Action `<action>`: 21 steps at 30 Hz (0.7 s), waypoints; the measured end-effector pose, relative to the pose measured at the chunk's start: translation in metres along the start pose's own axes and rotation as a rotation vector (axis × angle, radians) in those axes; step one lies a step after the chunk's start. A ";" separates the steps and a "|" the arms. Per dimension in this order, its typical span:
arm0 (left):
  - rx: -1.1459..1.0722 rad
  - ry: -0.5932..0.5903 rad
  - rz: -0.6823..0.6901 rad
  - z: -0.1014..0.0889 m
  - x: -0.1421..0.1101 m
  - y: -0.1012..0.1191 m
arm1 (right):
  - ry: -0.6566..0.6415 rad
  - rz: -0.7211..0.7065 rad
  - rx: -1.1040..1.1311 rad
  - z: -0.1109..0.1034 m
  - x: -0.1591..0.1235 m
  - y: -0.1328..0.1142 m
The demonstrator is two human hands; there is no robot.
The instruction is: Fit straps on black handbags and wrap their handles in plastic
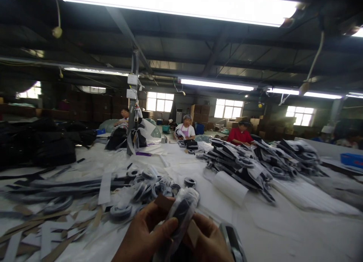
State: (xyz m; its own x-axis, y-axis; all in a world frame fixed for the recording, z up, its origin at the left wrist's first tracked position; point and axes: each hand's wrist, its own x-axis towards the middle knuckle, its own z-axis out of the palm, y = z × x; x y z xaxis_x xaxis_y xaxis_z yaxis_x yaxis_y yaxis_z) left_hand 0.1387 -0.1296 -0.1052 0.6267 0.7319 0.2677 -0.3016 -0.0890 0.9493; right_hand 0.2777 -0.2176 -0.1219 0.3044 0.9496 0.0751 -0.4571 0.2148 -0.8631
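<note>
At the bottom centre, my left hand pinches a dark bundle wrapped in whitish, see-through film, thumb on its near face. My right hand closes on the bundle's right side, lower down. A brown flat piece sticks out at my left fingers, and a lighter tan piece shows by my right fingers. What the film wraps is not clear, and the bundle's lower end is partly hidden. Beside my right hand lies a grey object with a dark middle, cut off by the frame.
Coiled grey-and-black strips lie beyond my hands. Brown and white scraps cover the left side. A white roll lies before piled black-and-white pieces. Several people sit farther back, one in a red top. A post rises behind.
</note>
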 end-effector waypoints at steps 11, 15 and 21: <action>0.492 0.124 0.129 0.008 -0.011 0.011 | 0.187 -0.304 -0.227 0.016 -0.019 0.002; 0.501 0.126 0.136 0.012 -0.012 0.007 | 0.267 -0.363 -0.286 0.012 -0.021 0.009; 0.523 0.125 0.177 0.015 -0.016 0.005 | 0.300 -0.411 -0.325 0.010 -0.025 0.013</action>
State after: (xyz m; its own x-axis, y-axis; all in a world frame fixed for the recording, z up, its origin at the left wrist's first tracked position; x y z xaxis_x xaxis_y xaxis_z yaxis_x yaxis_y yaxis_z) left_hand 0.1375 -0.1516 -0.1019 0.4998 0.7470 0.4384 0.0220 -0.5169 0.8557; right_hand 0.2560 -0.2363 -0.1300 0.6462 0.6874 0.3315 0.0125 0.4248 -0.9052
